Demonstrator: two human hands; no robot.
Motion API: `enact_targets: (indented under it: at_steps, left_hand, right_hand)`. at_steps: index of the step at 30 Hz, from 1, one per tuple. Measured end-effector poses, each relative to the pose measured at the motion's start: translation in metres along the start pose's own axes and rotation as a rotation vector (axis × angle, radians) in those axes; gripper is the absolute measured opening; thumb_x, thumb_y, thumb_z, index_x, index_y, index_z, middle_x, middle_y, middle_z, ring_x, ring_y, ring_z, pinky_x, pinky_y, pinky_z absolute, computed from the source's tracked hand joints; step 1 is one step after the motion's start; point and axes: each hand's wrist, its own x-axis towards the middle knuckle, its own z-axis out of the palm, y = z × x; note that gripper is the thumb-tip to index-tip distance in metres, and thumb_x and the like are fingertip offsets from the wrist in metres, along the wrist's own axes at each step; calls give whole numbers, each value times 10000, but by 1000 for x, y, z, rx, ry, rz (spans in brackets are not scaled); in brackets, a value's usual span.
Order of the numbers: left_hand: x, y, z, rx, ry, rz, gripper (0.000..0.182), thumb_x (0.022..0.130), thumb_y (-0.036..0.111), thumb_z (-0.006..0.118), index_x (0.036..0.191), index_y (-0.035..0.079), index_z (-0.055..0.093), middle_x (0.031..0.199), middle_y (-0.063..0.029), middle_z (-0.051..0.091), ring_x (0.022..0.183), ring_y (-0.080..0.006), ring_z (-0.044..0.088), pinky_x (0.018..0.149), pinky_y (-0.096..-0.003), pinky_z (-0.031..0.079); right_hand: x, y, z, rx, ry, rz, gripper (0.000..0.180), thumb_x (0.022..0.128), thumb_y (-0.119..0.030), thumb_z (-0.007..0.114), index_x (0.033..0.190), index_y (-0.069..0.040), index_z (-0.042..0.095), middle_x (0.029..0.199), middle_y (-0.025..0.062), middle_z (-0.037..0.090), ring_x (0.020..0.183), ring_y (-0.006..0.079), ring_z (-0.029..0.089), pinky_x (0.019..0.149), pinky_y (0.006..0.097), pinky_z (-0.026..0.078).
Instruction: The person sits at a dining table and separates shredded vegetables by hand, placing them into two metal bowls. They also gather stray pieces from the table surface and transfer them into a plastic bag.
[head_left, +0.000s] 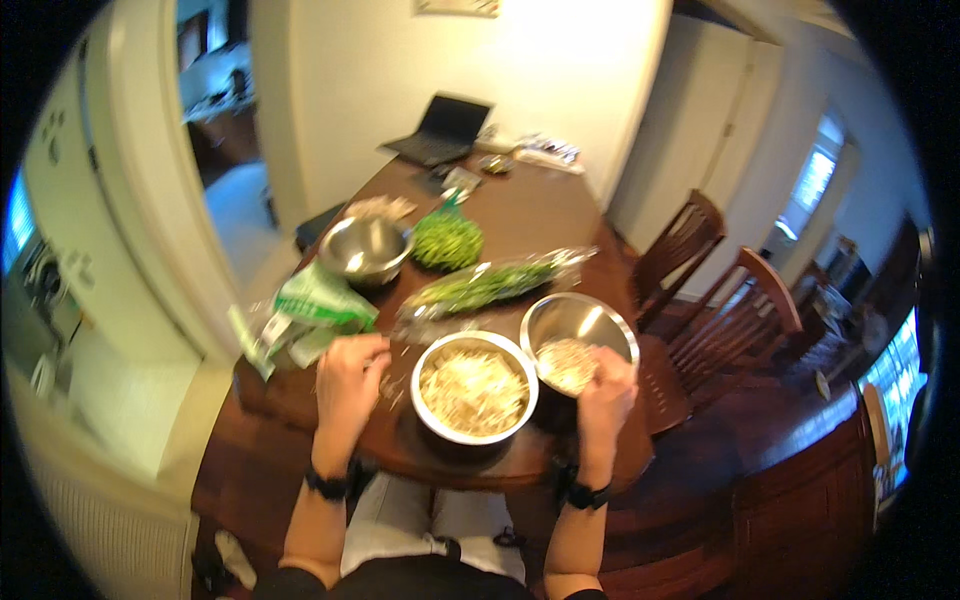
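In front of me a steel bowl (422, 409) holds a heap of pale, thin strands that look like bean sprouts (474, 391). To its right, a second steel bowl (581, 311) has a smaller pile of pale bits (568, 365) at the bottom. My right hand (609, 386) is at the near right rim of that bowl, fingers bent inward over it; whether they pinch anything is hidden. Left of the sprout bowl, my left hand (349, 382) hovers over the table with curled fingers, close to a green and white plastic bag (322, 300). Blur hides anything small between its fingertips.
Farther back on the wooden table (525, 206) are a third steel bowl (366, 247), bagged green vegetables (448, 241) and long greens in clear plastic wrap (487, 289). An open laptop (442, 129) stands at the far end. Wooden chairs (757, 307) line the right side.
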Motion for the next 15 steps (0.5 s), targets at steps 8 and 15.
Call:
enact_targets:
  at_steps: [8, 15]
  left_hand:
    - [6, -62, -18, 215, -429, -259, 172, 851, 169, 738, 984, 65, 773, 973, -140, 748, 955, -335, 700, 838, -445, 546]
    - [16, -96, 33, 375, -521, -62, 104, 803, 113, 782, 890, 66, 752, 898, -144, 707, 964, -364, 673, 813, -468, 547]
  right_hand:
    - [-35, -30, -28, 261, -69, 98, 311, 907, 13, 677, 1216, 25, 700, 1205, 172, 715, 1149, 352, 642, 1011, 438, 493]
    - [-59, -56, -33, 389, -135, 50, 241, 915, 6, 674, 1149, 28, 724, 1161, 168, 732, 1106, 320, 665, 993, 415, 508]
